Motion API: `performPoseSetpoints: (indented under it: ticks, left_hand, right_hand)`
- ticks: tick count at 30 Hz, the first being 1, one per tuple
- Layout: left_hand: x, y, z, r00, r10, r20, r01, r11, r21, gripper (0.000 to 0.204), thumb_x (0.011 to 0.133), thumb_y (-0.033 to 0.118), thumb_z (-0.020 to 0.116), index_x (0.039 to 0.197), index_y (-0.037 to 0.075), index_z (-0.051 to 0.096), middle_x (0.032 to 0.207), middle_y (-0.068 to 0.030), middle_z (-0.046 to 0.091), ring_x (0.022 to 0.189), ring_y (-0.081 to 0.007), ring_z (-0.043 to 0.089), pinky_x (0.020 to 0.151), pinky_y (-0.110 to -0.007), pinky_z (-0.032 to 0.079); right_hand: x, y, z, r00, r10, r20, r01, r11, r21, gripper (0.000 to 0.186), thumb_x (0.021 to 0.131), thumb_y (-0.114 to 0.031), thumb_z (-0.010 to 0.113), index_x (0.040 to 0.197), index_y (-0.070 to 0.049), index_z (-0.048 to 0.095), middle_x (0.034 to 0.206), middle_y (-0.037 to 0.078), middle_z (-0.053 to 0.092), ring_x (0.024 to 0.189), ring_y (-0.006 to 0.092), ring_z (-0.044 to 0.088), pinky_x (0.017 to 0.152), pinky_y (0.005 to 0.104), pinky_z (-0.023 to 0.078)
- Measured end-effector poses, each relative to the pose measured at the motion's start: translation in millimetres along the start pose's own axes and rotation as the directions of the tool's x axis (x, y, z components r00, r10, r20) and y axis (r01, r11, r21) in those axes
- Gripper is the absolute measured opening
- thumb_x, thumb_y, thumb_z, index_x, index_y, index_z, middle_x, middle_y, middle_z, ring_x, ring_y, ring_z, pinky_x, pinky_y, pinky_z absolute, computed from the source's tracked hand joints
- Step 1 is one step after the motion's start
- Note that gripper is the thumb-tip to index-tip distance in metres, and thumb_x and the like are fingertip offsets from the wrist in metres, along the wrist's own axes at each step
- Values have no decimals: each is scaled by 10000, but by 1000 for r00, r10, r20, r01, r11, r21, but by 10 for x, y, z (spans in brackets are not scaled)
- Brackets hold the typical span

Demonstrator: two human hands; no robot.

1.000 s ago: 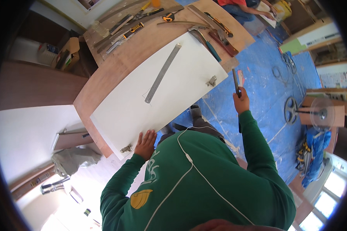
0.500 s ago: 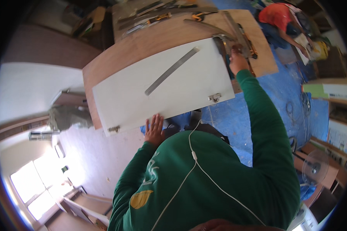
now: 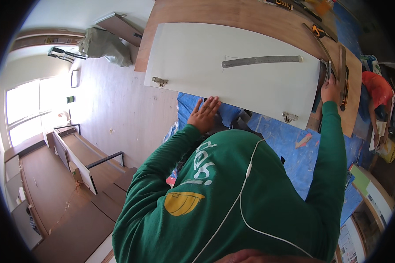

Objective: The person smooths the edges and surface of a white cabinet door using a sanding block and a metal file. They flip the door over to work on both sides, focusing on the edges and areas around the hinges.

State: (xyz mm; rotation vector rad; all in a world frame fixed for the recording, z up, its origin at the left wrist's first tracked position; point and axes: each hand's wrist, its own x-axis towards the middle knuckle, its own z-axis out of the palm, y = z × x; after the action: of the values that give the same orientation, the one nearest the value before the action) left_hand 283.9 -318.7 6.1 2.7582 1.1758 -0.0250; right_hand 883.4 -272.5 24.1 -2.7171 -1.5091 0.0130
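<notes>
The panel (image 3: 193,52) lies flat on the bench (image 3: 197,13), white face up. Its long axis runs left to right, with the right end slightly nearer the person. One hinge (image 3: 160,82) sits at the near left corner and a second at the near right corner.

The left hand (image 3: 205,115) is at the near edge of the panel, left of its middle. Fingers are straight and slightly spread, fingertips apparently resting on the edge; nothing is visible in the grip.

The right hand (image 3: 330,90) is just beyond the right end of the panel. Fingers are curled beside a slim grey tool (image 3: 329,68); whether they are closed on it cannot be told. The tool extends from the fingers toward the far side, its long axis near to far, crosswise to the panel. The right hand is the nearer; the left is well apart.

The ruler (image 3: 262,61) lies on the panel, roughly left to right, left of and farther than the right hand. A cutter (image 3: 344,94) lies just right of that hand.
</notes>
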Motion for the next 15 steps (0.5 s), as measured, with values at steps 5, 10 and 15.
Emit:
performPoseSetpoints:
  ticks: [5, 10, 15]
  left_hand:
    - [-89, -113, -105, 981, -189, 33, 191, 977, -97, 795, 918, 171, 601, 1656, 109, 310, 1739, -85, 265, 1616, -247, 215, 1314, -533, 125]
    - [-214, -368, -87, 945, -325, 34, 326, 944, -52, 900, 884, 205, 664, 1670, 74, 244, 1749, -139, 214, 1625, -298, 177, 1310, -554, 103]
    - [-351, -694, -172, 891, -451, 53, 452, 891, -29, 940, 897, 246, 652, 1691, 94, 174, 1771, -107, 151, 1640, -271, 115, 1312, -557, 29]
  right_hand:
    - [146, -289, 39, 999, -50, -15, 52, 989, 138, 544, 1005, -373, 614, 1485, -121, 567, 1395, 256, 608, 1279, 446, 596, 1065, 514, 510]
    - [345, -234, 200, 999, 22, 42, -25, 996, 83, 525, 984, -336, 593, 1445, -85, 602, 1382, 242, 643, 1274, 445, 606, 1069, 509, 504]
    - [336, -97, 153, 992, 108, 58, -112, 991, 78, 507, 926, -239, 535, 1374, -28, 644, 1329, 269, 661, 1202, 439, 654, 1044, 509, 521]
